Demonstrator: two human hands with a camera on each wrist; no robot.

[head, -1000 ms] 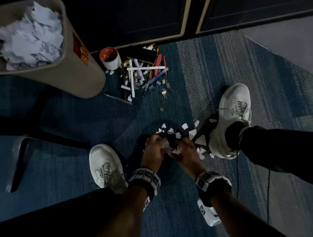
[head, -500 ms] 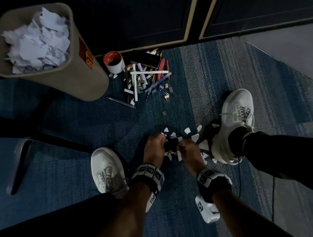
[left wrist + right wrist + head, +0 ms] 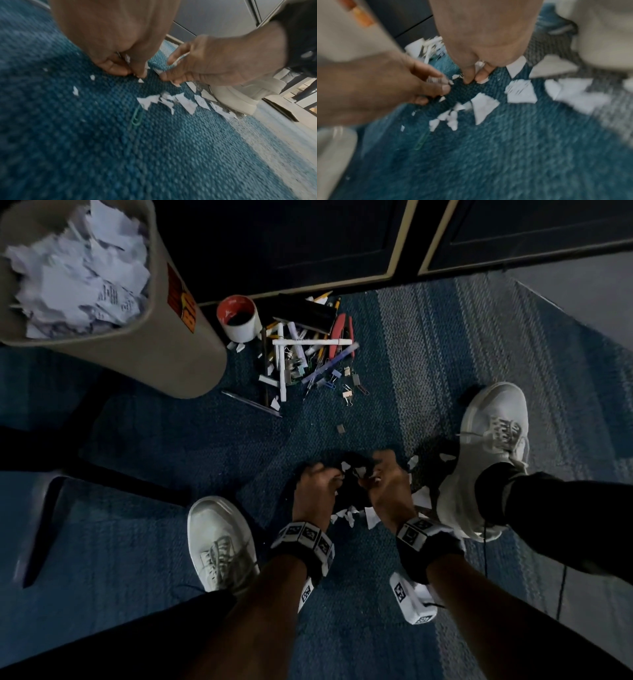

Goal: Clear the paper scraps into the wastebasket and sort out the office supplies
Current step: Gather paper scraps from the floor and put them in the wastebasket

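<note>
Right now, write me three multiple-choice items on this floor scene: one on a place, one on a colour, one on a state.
1. Where does the wastebasket stand?
A. left of the pile of office supplies
B. beside the right shoe
C. behind the person

2. What colour is the paper clip on the carpet?
A. red
B. green
C. yellow

3. What are both hands doing?
A. resting flat
B. holding pens
C. pinching paper scraps

Key: 1 A, the head view shows it left of the pile. 2 B, the left wrist view shows it green. 3 C, the left hand and the right hand both have curled fingers on white bits.
</note>
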